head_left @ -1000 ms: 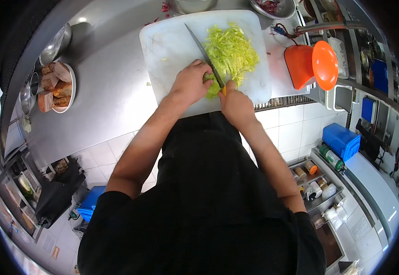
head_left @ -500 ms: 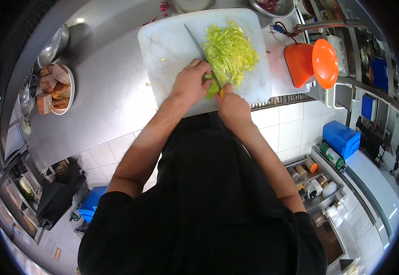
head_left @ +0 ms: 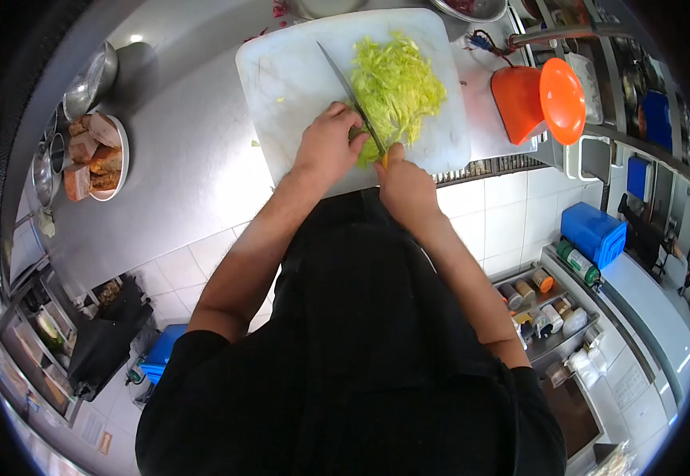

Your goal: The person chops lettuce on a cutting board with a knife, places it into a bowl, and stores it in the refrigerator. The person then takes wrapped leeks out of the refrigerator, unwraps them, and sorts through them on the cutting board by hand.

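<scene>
A long knife (head_left: 347, 84) with a yellow handle is gripped in my right hand (head_left: 406, 186) at the near edge of the white cutting board (head_left: 281, 95). Its blade slants away to the upper left. My left hand (head_left: 329, 143) is closed beside the blade, with fingers curled on a piece of lettuce that they mostly hide. Shredded lettuce (head_left: 399, 83) lies heaped on the board to the right of the blade. Some green shreds sit under the knife near its handle.
On the steel counter (head_left: 178, 159), a white dish (head_left: 125, 159) of meat chunks (head_left: 105, 157) stands at left, near metal bowls (head_left: 95, 79). An orange container (head_left: 517, 103) stands right of the board. A metal bowl with purple shreds (head_left: 472, 9) sits at the back right.
The view has shifted slightly, so the board and counter sit a little higher. Both hands keep nearly the same place, the knife still between them and the lettuce heap.
</scene>
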A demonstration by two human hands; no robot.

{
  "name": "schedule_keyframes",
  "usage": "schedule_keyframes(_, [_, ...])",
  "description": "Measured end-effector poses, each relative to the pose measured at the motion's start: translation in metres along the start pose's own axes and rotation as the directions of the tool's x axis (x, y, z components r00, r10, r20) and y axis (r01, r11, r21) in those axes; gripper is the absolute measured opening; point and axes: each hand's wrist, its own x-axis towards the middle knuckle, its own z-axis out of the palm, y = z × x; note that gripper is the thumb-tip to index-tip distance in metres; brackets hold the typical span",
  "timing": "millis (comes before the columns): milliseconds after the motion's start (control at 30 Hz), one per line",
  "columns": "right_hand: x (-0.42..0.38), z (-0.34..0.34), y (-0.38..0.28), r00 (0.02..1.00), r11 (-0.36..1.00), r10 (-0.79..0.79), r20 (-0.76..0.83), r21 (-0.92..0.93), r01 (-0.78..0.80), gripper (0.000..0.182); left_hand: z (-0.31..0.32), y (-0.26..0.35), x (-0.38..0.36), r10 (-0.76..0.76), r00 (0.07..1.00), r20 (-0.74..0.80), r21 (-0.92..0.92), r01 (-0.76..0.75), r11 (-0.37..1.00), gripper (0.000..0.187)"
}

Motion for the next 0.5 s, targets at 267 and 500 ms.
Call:
schedule_keyframes(267, [-0.014, -0.043, -0.011, 0.999, 0.999, -0.030, 0.036, -0.031, 0.031, 0.037, -0.016, 0.001, 0.000, 0.037, 0.987, 0.154, 0.049, -0.045, 0.998, 0.031])
schedule_keyframes(500, [-0.031, -0.017, -0.007, 0.999, 0.998, 0.016, 0.046, -0.055, -0.014, 0.035, -0.008, 0.003, -0.004, 0.083, 0.993, 0.080, 0.110, -0.092, 0.990, 0.031])
